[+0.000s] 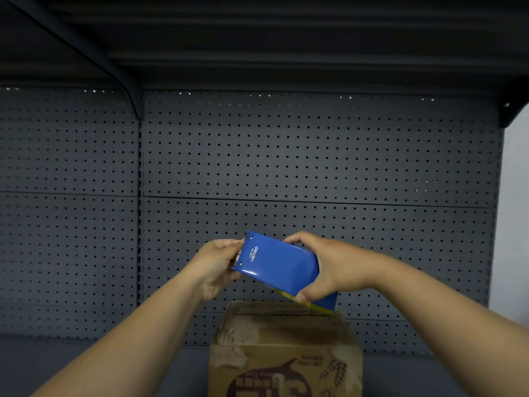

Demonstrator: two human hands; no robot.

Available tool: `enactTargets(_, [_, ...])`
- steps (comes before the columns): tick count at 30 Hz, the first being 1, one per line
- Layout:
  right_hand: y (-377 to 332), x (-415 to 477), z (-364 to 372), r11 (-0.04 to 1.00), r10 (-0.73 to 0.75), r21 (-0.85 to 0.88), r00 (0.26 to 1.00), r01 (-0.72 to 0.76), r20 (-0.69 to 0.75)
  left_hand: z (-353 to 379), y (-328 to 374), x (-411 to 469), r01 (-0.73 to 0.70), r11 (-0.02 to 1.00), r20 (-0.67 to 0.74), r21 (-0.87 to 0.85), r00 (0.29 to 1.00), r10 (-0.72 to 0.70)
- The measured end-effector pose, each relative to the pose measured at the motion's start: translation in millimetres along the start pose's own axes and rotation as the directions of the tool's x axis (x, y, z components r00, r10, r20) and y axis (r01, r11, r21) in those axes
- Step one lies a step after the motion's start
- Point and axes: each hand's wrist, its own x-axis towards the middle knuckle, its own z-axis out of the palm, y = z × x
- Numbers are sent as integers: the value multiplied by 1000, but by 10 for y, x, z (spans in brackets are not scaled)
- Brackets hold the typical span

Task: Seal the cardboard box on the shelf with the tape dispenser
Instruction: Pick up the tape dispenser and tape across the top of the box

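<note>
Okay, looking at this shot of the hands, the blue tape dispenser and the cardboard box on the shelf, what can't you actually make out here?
All from the head view:
- Tape roll and cutting edge: hidden behind the blue tape dispenser body and the left hand.
- Dispenser's rear end: covered by the right hand.
- Cardboard box lower front: cut off by the bottom edge.
- Box print: too blurred to read.
- Box top seam: too blurred to tell whether it is taped.

Cardboard box (284, 351) sits on the shelf (86, 365) at six o'clock — tape dispenser (279, 266) just above it, pegboard (315, 156) behind, toward twelve.
</note>
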Motion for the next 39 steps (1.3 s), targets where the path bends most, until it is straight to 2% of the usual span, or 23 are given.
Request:
enactTargets(3, [-30, 7, 39, 999, 14, -51, 1000, -15, -23, -32, -28, 18, 4, 999, 3, 37, 1000, -4])
enactTargets(6, [-70, 7, 103, 984, 4, -177, 999, -10, -37, -44, -78, 22, 1, 997, 7, 72, 1000, -1])
enactTargets(14, [-42, -24, 133, 931, -191, -343, 969, 128, -156, -62, -187, 47, 21, 999, 12, -44, 1000, -21])
enactTargets(19, [62, -1, 213, 882, -203, -452, 973, 133, -111, -117, -390, 44, 46, 999, 25, -19, 999, -45])
enactTargets(23, [218, 60, 404, 910, -172, -392, 983, 134, -62, -210, -635, 46, 77, 996, 32, 46, 996, -79])
enactTargets(31, [360, 224, 662, 904, -221, -388, 974, 183, -56, -284, -865, 85, 75, 990, -81, 116, 995, -66])
enactTargets(33, [404, 239, 711, 907, -229, -376, 972, 191, -59, -322, -892, 67, 50, 996, -89, 74, 995, -43])
enactTargets(36, [585, 175, 688, 910, -202, -383, 976, 156, -81, -587, -898, 41, 29, 999, -180, -16, 983, -32])
enactTargets(39, [684, 80, 634, 906, -160, -408, 984, 116, -76, -797, -867, 32, 39, 999, -130, 21, 991, -36])
